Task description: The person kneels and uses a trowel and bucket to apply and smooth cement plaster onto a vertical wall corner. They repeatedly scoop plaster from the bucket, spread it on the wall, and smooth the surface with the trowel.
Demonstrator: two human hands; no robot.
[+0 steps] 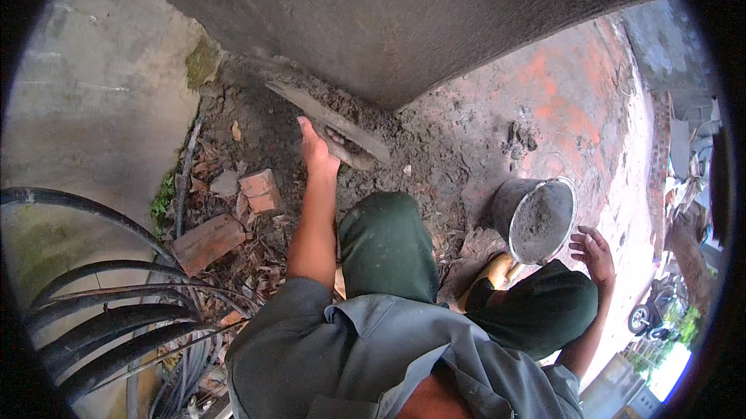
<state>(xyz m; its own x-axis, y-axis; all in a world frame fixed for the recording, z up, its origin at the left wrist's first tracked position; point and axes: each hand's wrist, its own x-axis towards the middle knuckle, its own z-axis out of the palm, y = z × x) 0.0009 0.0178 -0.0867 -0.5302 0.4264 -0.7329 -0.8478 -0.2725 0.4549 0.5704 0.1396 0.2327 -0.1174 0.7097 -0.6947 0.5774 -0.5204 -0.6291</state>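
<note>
Where wall meets ground, mortar-caked dirt.

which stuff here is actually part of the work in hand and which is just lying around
In use:
- left hand, gripping the flat trowel loaded with mortar at the wall's base
- bucket of mortar, beside the open right hand

Lying about:
- two brick pieces among dry leaves
- black cables at the left
- parked scooter, far right
</note>
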